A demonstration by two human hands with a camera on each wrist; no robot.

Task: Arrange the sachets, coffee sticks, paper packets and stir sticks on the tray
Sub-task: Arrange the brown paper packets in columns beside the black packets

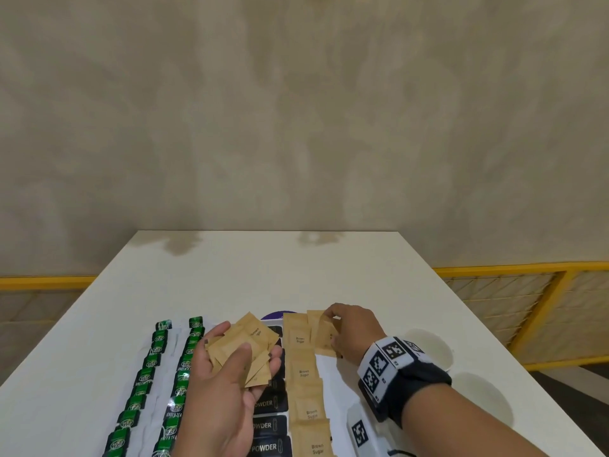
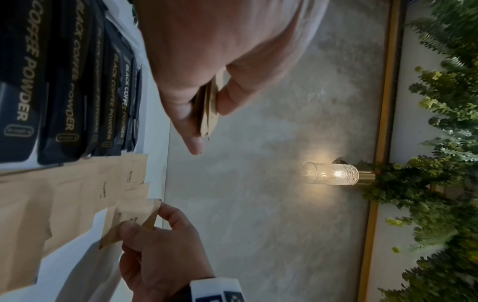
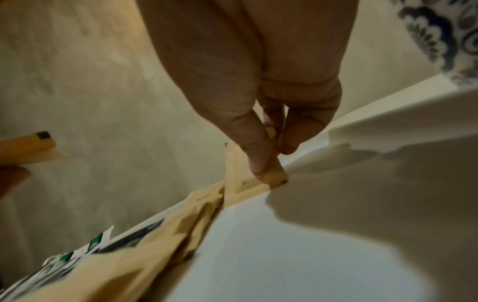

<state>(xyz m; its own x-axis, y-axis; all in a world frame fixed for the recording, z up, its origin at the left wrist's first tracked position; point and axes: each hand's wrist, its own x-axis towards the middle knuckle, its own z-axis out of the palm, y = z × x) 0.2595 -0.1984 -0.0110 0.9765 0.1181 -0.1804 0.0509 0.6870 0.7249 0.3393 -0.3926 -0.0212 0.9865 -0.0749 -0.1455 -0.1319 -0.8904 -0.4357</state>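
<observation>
Progress: well along by the look of it, with two columns of green tea sachets [image 1: 145, 380], a column of black coffee sticks [image 1: 268, 425] and a full column of brown sugar packets [image 1: 304, 374] already lined up
Surface: everything lies on a white tray [image 1: 333, 384] on the bench [image 1: 263, 265], though the tray's edges are hard to pick out from the bench top
Left hand: the left hand [image 1: 227, 374] is palm up above the coffee sticks, thumb and fingers curled round a loose bundle of packets [image 1: 245, 344], clamped there, as the left wrist view confirms
Right hand: the right hand [image 1: 351, 331] is at the far end, thumb and fingers pinched together on one tilted packet [image 1: 326, 338], its lower edge on the tray just beside the finished brown column
Step in hand: looks like the start of a second brown column
Left to do: the whole handful to lay out, and no stir sticks are in view anywhere, so those seem outstanding too
</observation>
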